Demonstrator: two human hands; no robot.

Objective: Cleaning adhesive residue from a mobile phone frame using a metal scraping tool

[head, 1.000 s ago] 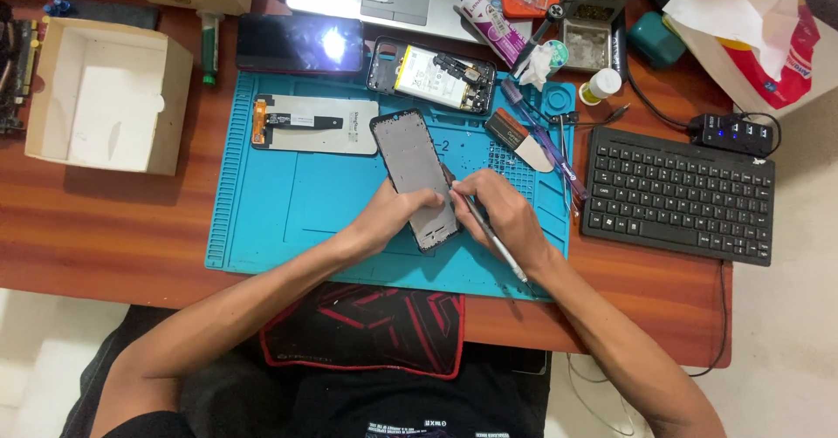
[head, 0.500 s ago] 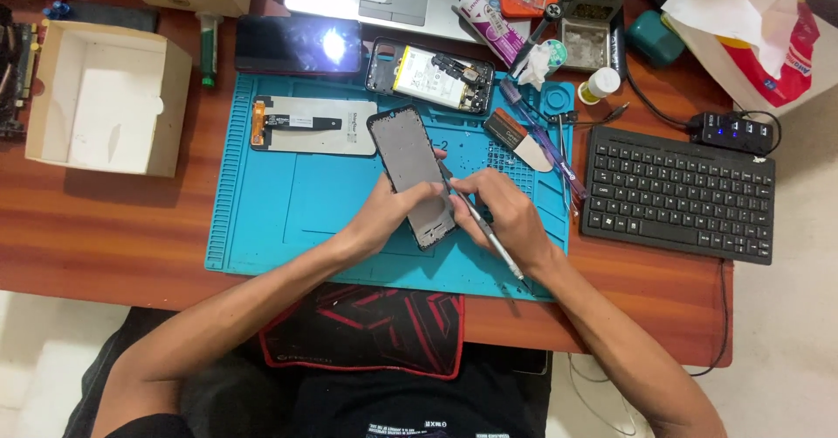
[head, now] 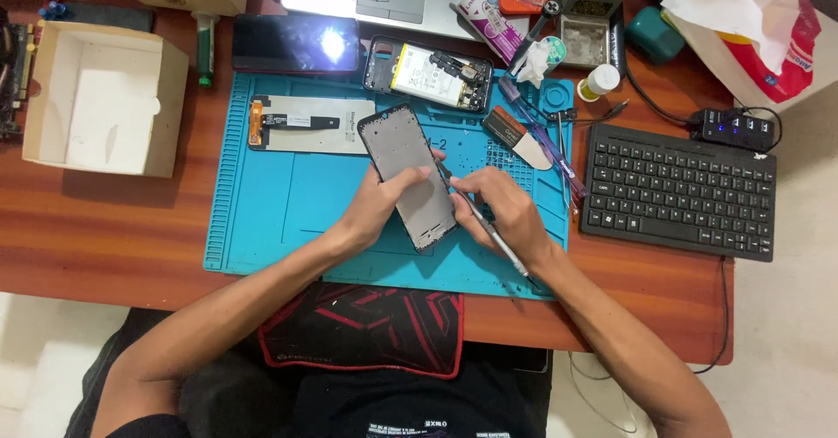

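Left hand: the left hand (head: 377, 209) sits at the centre of the frame, fingers curled around the lower left edge of the phone frame (head: 408, 174), thumb lying across its face.
Phone frame: dark, rectangular, tilted with its top toward upper left, held over the blue repair mat (head: 262, 202) at mid-frame.
Right hand: the right hand (head: 504, 211), just right of the frame, pinches a thin metal tool (head: 485, 225) between thumb and fingers pressed together; the tip meets the frame's right edge.
Mat, upper left: a detached screen panel (head: 310, 125) lies flat.
Mat, top centre: an opened phone body (head: 428, 74) with battery showing.
Right of frame: black keyboard (head: 679, 191) on the wooden desk (head: 105, 220).
Left of frame: open cardboard box (head: 105, 98).
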